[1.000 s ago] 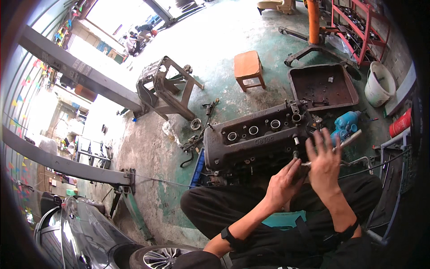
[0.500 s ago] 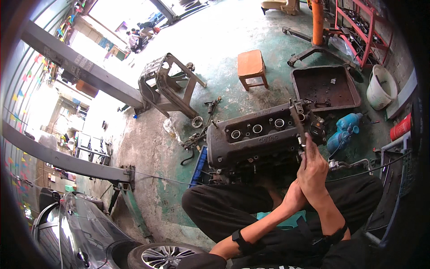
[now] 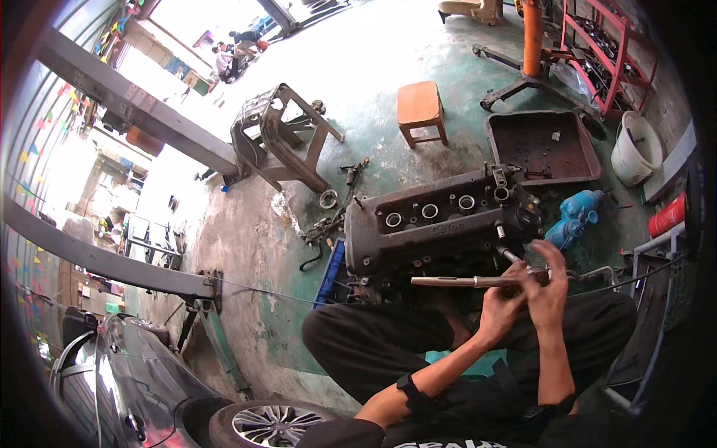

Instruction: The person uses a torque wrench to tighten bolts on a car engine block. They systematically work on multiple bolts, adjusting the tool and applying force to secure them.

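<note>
A long-handled ratchet wrench (image 3: 455, 281) lies almost level in front of the engine, its handle end pointing left. My left hand (image 3: 499, 315) is closed round the handle near its right end. Beside it, my right hand (image 3: 549, 287) curves its thumb and fingers loosely about the wrench's head, partly hiding it. From there a slim metal extension (image 3: 508, 251) slants up to the engine's lower right side; its tip's exact seat cannot be made out. The dark engine (image 3: 418, 231), with round openings along its top cover, sits on the floor before my crossed legs.
Behind the engine stand a brown tray (image 3: 515, 160) and an orange stool (image 3: 420, 104). A blue bottle-like object (image 3: 573, 216) and white bucket (image 3: 636, 145) are at right. Left are a blue crate (image 3: 330, 276), a metal stand (image 3: 287, 142), loose parts and a dark car (image 3: 142, 381).
The wrench handle has swung from pointing away over the engine's right end to pointing left. My hands have come slightly apart, the right one from against the left to the wrench's head.
</note>
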Available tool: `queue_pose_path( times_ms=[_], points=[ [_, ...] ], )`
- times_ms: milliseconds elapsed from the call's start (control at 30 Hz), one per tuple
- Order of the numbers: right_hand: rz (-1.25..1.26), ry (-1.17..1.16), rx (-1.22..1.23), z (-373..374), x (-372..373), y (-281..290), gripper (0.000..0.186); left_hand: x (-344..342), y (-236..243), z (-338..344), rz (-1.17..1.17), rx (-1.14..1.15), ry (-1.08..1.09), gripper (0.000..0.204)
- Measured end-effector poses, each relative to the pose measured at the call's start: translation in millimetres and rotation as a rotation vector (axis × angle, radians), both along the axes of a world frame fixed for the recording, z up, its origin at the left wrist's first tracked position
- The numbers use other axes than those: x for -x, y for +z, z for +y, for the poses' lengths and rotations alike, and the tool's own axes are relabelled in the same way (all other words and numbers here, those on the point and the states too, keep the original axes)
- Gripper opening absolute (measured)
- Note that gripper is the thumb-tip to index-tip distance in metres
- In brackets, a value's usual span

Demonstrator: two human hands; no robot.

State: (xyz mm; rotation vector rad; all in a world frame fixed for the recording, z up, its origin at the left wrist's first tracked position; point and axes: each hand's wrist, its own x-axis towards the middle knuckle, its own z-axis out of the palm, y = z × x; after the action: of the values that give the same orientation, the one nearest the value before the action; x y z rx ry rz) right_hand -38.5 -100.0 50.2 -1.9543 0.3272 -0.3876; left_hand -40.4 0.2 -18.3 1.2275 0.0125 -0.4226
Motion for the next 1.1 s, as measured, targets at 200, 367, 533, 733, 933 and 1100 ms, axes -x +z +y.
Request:
queue_pose_path(
  times_ms=[200, 367, 533, 733, 933, 1100],
  points=[
    [0.331, -0.198, -0.779, 4, 20, -23, 0.040, 5, 8, -7, 0.037, 0.004, -0.017, 0.054],
    [0.215, -0.192, -0.950, 14, 9, -26, 0.020, 0, 22, 11, -0.604, -0.740, 0.015, 0.044],
    [0.123, -0.179, -0.822, 24, -7, -35, 0.033, 18, 60, 51, -0.627, -0.851, -0.205, 0.027],
    [0.168, 0.028, -0.487, 39, -10, -31, 0.044, 14, 72, 83, -0.485, -0.789, 0.094, 0.028],
    [0.251, 0.505, 0.501, 35, 1, -29, 0.057, -18, 60, 94, -0.620, -0.762, -0.112, 0.051],
    [0.113, 0.597, 0.823, 33, 1, -27, 0.027, -26, 46, 97, -0.706, -0.655, -0.351, 0.063]
  ],
)
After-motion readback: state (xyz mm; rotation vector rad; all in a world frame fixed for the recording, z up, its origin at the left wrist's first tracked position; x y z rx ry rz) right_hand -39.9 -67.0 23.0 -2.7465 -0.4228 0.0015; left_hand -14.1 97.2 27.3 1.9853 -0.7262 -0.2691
